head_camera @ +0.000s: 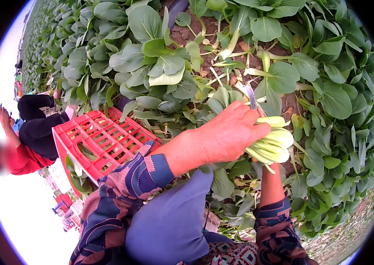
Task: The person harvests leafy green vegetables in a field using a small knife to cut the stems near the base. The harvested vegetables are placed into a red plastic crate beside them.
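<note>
My left hand (223, 137) reaches in from the left, back upward, its fingers and thumb closed around the pale stems of a bunch of bok choy (278, 145). The cut-looking pale bases face right. Below and behind the bunch comes the wrist of my right hand (271, 179), most of which the stems hide. Past the knuckles of my left hand a knife blade (251, 96) sticks out, in line with my right forearm. Its handle is hidden behind the hands and stems. Under the hands lie loose leaves and trimmed stalks (256, 72) on brown soil.
A red plastic crate (107, 140) with greens inside stands beside my left forearm. Leafy bok choy (163, 66) grows ahead, with more plants (329, 96) at the right. At far left, a co-worker in red (29, 159) crouches holding a curved blade. My blue-clad knee (170, 215) is below.
</note>
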The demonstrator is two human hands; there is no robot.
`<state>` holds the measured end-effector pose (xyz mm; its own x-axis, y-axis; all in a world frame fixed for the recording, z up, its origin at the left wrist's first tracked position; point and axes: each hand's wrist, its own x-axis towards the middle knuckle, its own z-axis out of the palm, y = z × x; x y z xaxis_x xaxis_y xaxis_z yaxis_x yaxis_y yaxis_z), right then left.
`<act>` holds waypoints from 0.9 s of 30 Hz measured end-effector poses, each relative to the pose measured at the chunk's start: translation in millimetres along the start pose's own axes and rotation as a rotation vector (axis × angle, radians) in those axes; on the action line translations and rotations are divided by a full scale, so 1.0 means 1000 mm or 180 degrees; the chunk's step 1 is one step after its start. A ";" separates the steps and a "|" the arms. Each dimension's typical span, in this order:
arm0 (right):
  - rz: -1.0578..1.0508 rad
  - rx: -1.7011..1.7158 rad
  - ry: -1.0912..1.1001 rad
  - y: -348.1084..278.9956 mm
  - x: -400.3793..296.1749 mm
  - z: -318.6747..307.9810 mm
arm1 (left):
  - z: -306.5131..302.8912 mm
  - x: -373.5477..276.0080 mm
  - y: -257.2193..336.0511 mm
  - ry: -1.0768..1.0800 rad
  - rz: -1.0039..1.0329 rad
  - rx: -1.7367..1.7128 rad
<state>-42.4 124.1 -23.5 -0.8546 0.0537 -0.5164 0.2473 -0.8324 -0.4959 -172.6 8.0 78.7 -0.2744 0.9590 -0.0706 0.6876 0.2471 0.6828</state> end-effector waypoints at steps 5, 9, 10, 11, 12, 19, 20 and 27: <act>-0.0295 -0.2874 -0.0153 0.013 -0.006 -0.032 | 0.016 -0.008 -0.013 -0.0751 -0.0912 -0.0467; -0.0872 -0.3354 0.0074 0.025 0.007 -0.026 | 0.015 -0.036 -0.015 -0.0791 -0.1376 -0.0968; -0.0691 -0.3171 0.0090 0.026 0.011 -0.024 | 0.014 -0.044 -0.016 -0.0749 -0.1347 -0.1010; -0.0511 -0.2982 0.0103 0.027 0.019 -0.022 | 0.007 -0.049 -0.018 -0.0871 -0.1531 -0.0968; -0.1139 -0.3248 -0.0174 0.022 0.028 -0.013 | -0.003 -0.052 -0.018 -0.1031 -0.1656 -0.0743; -0.1239 -0.3709 -0.0619 0.014 0.138 0.015 | -0.026 -0.012 -0.021 -0.1294 -0.1573 0.1129; -0.1065 -0.3425 -0.0532 0.010 0.151 0.014 | -0.027 -0.003 -0.022 -0.1136 -0.1424 0.1325; 0.0092 -0.2153 0.0222 -0.001 0.136 0.027 | -0.059 0.014 -0.084 -0.1414 -0.1737 0.2267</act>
<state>-171.3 116.8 -74.4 -0.8176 0.0910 -0.5686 0.5200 -0.3073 -0.7970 -273.8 -8.0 64.0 -0.4964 0.6185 -0.6091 0.8248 0.5549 -0.1086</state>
